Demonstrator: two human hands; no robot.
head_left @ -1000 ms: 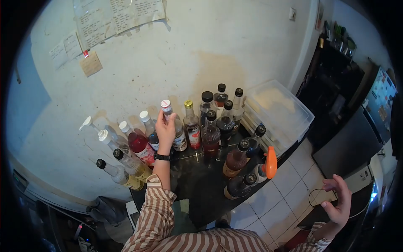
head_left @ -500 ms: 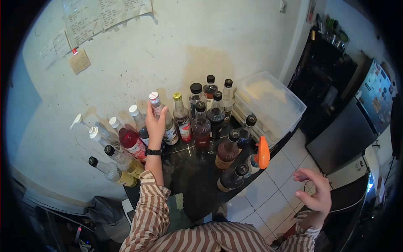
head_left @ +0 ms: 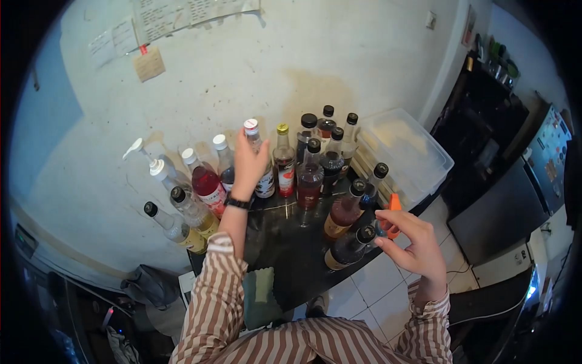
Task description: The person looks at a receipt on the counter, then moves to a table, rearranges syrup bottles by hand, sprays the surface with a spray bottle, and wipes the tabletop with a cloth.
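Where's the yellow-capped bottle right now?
Head view, just left of centre: the yellow-capped bottle stands on the black table, between the white-capped bottle at the left hand and a black-capped, dark-red bottle on its right.

Behind the shiny black tabletop [head_left: 291,252] is a pale wall [head_left: 212,70] with spots, a big brown stain [head_left: 315,91] and stuck-up papers [head_left: 176,13], and right of the tabletop are light floor tiles [head_left: 379,282] and, farther over, a gray fridge [head_left: 500,206].
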